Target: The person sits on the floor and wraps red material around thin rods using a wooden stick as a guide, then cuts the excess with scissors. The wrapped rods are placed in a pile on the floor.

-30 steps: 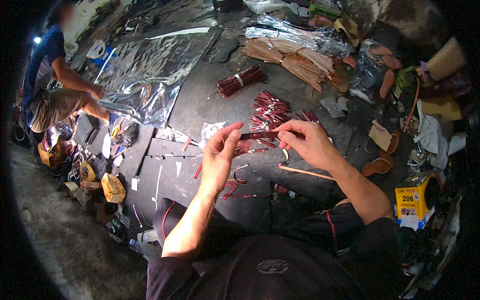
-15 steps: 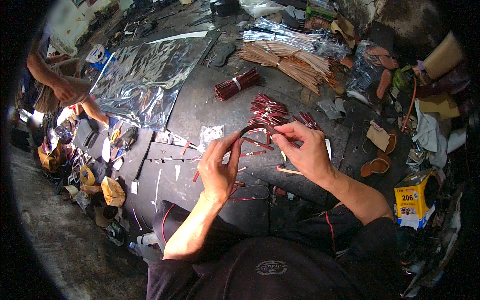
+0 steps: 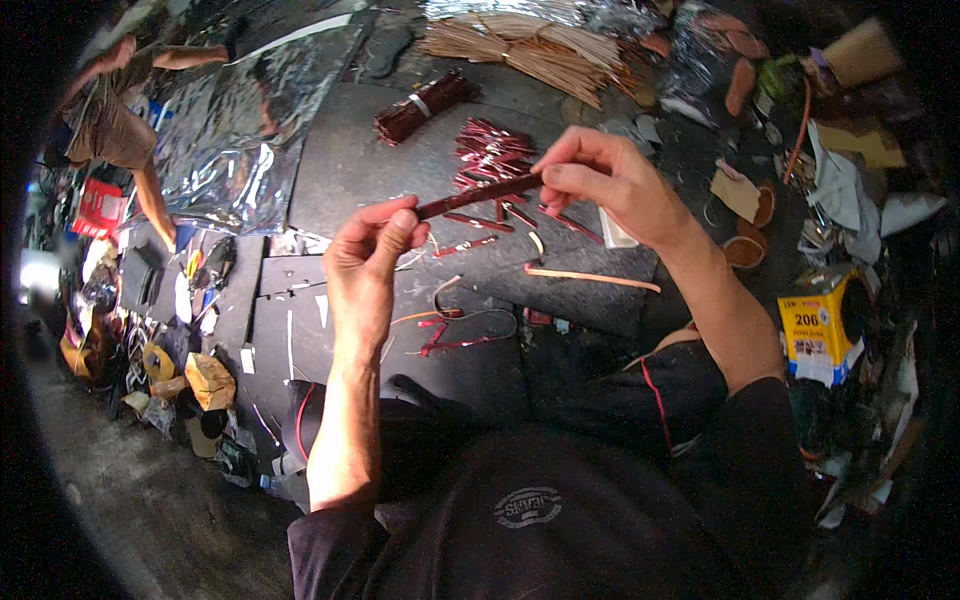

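- Strap (image 3: 478, 197): pinched by both ends above the dark board (image 3: 340, 150), presumably to keep it straight; dark red, narrow, faintly glossy, right end farther out.
- Left hand (image 3: 368, 255): thumb and forefinger closed on the strap's left end.
- Right hand (image 3: 615, 190): thumb and fingers pinching its right end.
- Red scraps (image 3: 460, 345): loose, toward the board's near edge.
- Tan strip (image 3: 592, 277): toward the board's right edge.
- Red pieces (image 3: 492, 150): heaped beyond the strap, seemingly for easy reach.
- Red bundle (image 3: 425, 108): white-banded, probably against spreading.
- Tan bundle (image 3: 520, 52): toward the board's far edge.
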